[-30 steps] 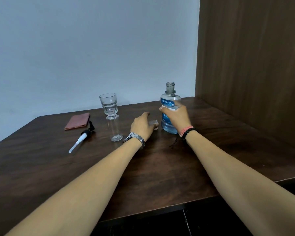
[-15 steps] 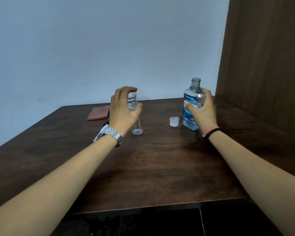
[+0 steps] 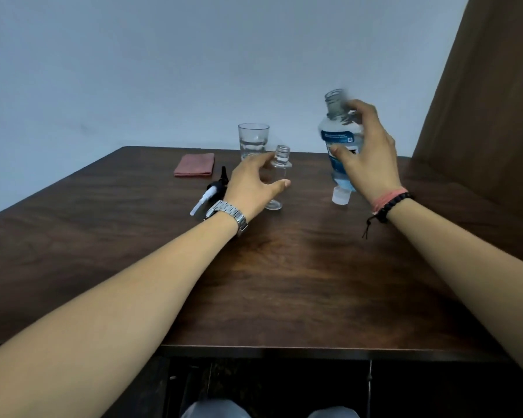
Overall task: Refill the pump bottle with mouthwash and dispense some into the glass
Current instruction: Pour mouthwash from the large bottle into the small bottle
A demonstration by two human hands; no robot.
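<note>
Right hand (image 3: 367, 158) grips the uncapped mouthwash bottle (image 3: 338, 137), fingers and thumb wrapped round it, bottle lifted and tilted slightly left at right-centre of the dark wooden table (image 3: 284, 282). Its cap (image 3: 341, 196) sits on the table just below the bottle. Left hand (image 3: 251, 185) cupped around the small clear pump bottle (image 3: 280, 173), which stands upright without its pump; firm contact unclear. Pump head (image 3: 213, 190) lies left of that hand. Glass (image 3: 253, 140) stands just behind, pink cloth (image 3: 194, 168) far left.
</note>
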